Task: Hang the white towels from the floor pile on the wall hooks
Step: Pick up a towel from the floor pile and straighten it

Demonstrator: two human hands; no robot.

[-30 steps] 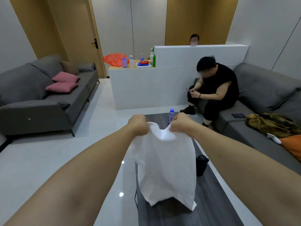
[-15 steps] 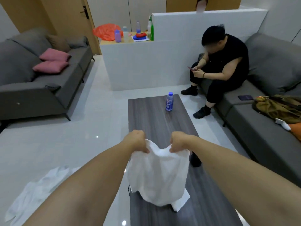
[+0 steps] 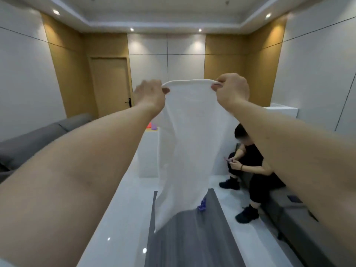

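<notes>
Now the view has tipped up from the table and floor to the far wall and ceiling, and both arms have lifted well higher than half a second ago; the white towel (image 3: 185, 143), then bunched low over the table, hangs stretched out at full length.

Its top hem runs taut between the hands. The left hand (image 3: 149, 94), at about 10 o'clock of the towel's middle, pinches one top corner with curled fingers; the right hand (image 3: 230, 89), at about 1 o'clock, pinches the other corner between thumb and fingers. The cloth falls straight down from them, its lower edge loose above the dark wooden table (image 3: 192, 237).

A blue bottle (image 3: 202, 206) stands on the table, half hidden by the towel. A seated person in black (image 3: 248, 162) is on the grey sofa (image 3: 292, 224) at 4 o'clock, another grey sofa (image 3: 34, 139) at 9 o'clock. A wooden door (image 3: 110, 83) sits at 11 o'clock in the far wall, and the floor (image 3: 115, 218) is glossy white.
</notes>
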